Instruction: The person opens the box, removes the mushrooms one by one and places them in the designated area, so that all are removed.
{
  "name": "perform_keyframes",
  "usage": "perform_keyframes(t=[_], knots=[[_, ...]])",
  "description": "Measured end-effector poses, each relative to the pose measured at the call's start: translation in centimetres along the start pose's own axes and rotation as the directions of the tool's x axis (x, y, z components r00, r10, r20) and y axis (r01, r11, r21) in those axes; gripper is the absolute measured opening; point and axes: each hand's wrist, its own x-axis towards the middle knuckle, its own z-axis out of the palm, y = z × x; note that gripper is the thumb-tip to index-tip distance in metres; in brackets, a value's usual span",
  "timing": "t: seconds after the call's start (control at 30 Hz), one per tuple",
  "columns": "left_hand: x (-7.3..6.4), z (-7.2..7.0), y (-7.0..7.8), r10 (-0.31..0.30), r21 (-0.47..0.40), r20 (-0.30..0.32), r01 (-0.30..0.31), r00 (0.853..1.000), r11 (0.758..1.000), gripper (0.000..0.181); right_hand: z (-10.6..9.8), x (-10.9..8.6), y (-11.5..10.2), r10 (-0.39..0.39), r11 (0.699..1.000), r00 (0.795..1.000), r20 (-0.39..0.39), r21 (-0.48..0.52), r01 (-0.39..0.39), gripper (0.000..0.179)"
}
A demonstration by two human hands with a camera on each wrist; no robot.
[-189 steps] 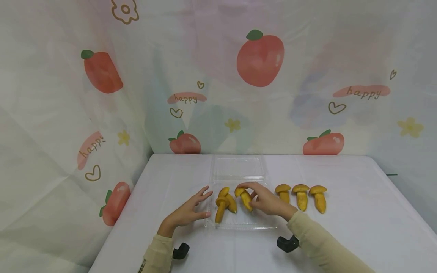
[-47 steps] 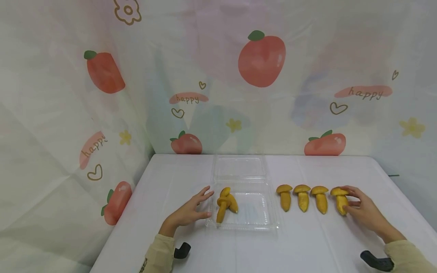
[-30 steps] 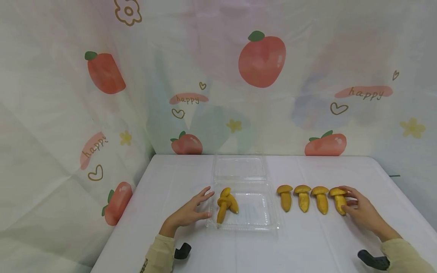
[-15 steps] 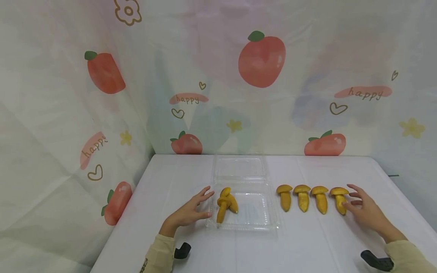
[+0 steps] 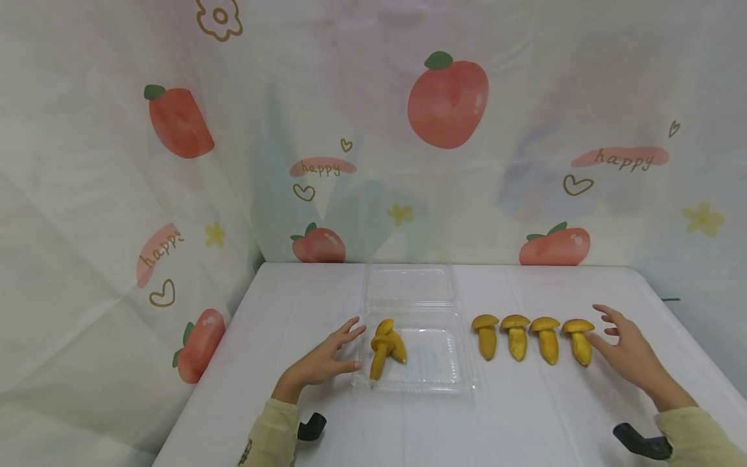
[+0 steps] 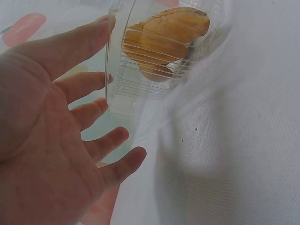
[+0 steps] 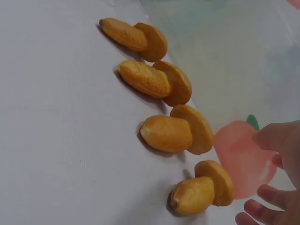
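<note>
My left hand (image 5: 320, 364) rests with spread fingers at the left rim of a clear plastic clamshell box (image 5: 434, 384), touching its edge in the left wrist view. Inside the box, at its left end, two yellow-brown mushrooms (image 5: 380, 353) lie crossed, one over the other. To the right of the box, several more mushrooms stand in a neat row, caps toward the back wall. Beside the last mushroom (image 5: 580, 344) of that row, my right hand (image 5: 630, 353) is apart from it, fingers loosely bent and holding nothing. In the right wrist view its fingers (image 7: 269, 206) are near that mushroom's cap.
The box's lid (image 5: 408, 285) lies folded back toward the wall. A white cloth covers the table (image 5: 443, 428). Behind stands a printed curtain (image 5: 373, 117) with red fruit. Black curved pieces (image 5: 642, 442) are strapped near both wrists.
Earlier, my right hand took a mushroom from the box and set it down at the right end of the row. It then let go and drew back. The left hand stayed in place.
</note>
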Motion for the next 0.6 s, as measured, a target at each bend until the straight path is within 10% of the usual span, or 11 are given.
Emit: perform_keyframes(t=[0.6], knots=[[0.0, 0.1, 0.0, -0.007, 0.003, -0.007, 0.007, 1.000, 1.000, 0.073, 1.9, -1.2, -6.6, -0.227, 0.970, 0.971, -0.069, 0.079, 0.232, 0.059]])
